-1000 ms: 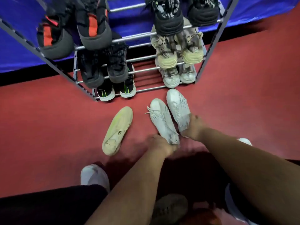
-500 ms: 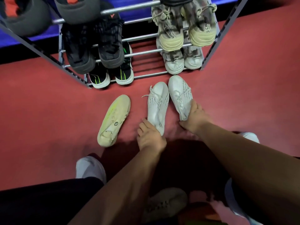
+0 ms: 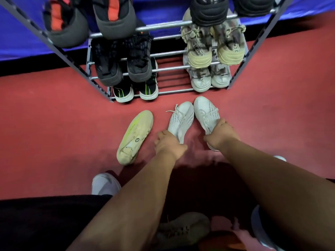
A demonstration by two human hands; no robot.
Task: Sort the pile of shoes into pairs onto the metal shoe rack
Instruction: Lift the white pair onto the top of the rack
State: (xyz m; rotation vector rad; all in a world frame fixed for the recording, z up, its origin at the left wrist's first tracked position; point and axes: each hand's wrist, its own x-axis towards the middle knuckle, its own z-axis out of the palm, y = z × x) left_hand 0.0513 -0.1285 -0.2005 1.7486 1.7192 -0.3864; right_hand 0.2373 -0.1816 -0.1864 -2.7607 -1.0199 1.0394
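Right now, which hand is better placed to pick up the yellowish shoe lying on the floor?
Left, probably. The left hand is nearer the yellowish shoe, while the right hand lies beyond both white shoes. Each hand grips a white shoe, so it must let go first.

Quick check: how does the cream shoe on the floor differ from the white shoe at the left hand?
Colour: the cream shoe has a neon-yellow streak; the white shoe has dark speckles. Grip: the left hand holds the white shoe's heel; the cream shoe lies untouched. Company: the white shoe sits beside its match; the cream shoe lies alone. Both rest on the red floor, toes toward the rack.
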